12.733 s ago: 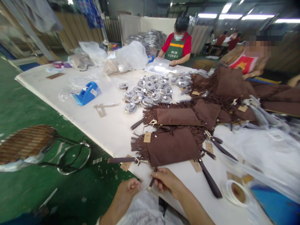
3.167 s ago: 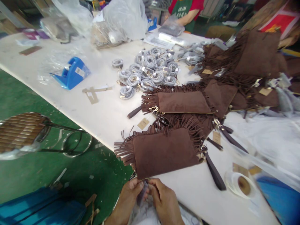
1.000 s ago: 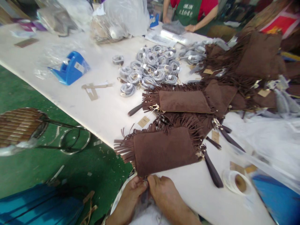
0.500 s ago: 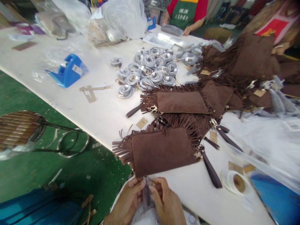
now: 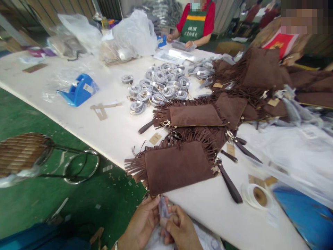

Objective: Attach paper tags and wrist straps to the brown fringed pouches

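Observation:
At the table's near edge, my left hand [image 5: 142,222] and my right hand [image 5: 181,226] both pinch a narrow dark strip in a thin, greyish see-through wrap [image 5: 162,207]. It stands upright between them, its upper end by the lower left corner of a brown fringed pouch [image 5: 179,170]. Whether it is attached there I cannot tell. The fingers of my right hand are curled around its lower part; my left fingertips press its side. The pouch lies flat, with a dark wrist strap [image 5: 230,184] hanging from its right corner.
More brown fringed pouches [image 5: 196,115] with paper tags lie behind. Coiled grey straps [image 5: 166,78], a blue tape dispenser [image 5: 80,90] and a tape roll [image 5: 257,196] are on the table [image 5: 104,139]. A stool [image 5: 23,152] stands left. Two people are across the table.
The view has tilted up slightly. My right hand has turned and its fingers have curled lower on the wrapped strip. My left hand keeps its pinch.

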Available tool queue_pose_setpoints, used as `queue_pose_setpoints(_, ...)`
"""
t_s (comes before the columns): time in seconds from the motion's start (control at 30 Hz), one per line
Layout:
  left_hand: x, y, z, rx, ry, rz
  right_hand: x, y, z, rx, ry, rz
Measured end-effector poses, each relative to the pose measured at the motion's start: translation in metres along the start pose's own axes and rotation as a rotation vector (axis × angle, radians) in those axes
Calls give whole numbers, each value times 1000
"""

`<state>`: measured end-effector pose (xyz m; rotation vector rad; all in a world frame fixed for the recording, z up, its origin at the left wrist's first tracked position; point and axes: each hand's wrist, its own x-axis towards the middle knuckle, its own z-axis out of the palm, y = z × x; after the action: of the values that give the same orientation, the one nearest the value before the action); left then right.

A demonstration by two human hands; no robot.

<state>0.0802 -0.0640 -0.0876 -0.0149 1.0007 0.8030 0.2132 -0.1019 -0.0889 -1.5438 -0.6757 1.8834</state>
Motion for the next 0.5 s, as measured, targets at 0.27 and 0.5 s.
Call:
queue_pose_setpoints(0.27, 1, -3, -7, 73, -142, -85, 7, 2, 3, 18, -54, -79)
queue_pose_setpoints(0.5, -12, 7, -2, 113, -75, -44, 7, -5, 7, -307, 94, -58)
